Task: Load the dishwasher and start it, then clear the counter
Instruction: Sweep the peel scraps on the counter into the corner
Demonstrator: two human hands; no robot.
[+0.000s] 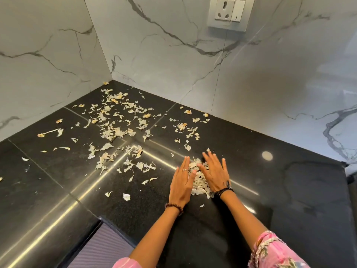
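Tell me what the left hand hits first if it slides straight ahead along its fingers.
Likely the small loose peel scrap just beyond the left hand; after that bare black counter up to the marble wall. Depth is uncertain.

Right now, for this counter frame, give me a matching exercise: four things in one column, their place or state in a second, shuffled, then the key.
Things
1. peel pile
2. scattered peels
3. wall socket
4. bead bracelet

Places or states
A. on the marble wall, top of frame
B. on the left hand's wrist
C. gathered between both flat hands, the right hand on its far side
D. spread over the black counter toward the corner

Pairs: 1-C, 2-D, 3-A, 4-B
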